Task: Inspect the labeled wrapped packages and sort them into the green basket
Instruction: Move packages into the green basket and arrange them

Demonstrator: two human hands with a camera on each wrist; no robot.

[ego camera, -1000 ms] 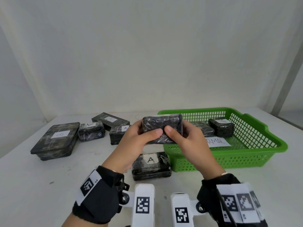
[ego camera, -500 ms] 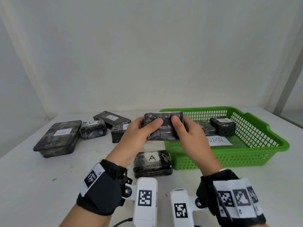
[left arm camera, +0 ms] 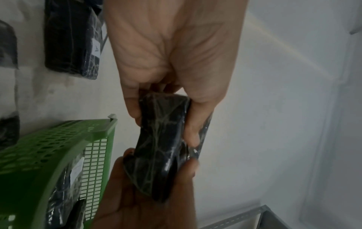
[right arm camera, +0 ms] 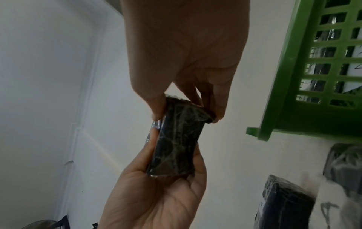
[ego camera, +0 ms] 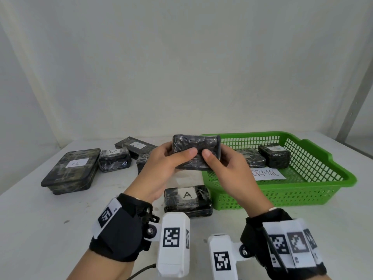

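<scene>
Since one second ago, the held package is sitting a little higher in the head view and is turned more, so that a plain dark face is now showing toward the camera. The left hand is gripping the package's left end, with its thumb pressed on the near face and its fingers curled behind. The right hand is gripping the right end in the same way, its thumb lying just beside the left thumb. The package is hanging in the air between the two hands, above the white surface and just beside the near left corner of the green basket.

Inside the basket two wrapped packages are lying near the far wall, and a white paper sign is lying in front of them. On the surface under the hands a package marked A is lying beside the basket. Farther left, a large flat package and some smaller ones are lying together.
</scene>
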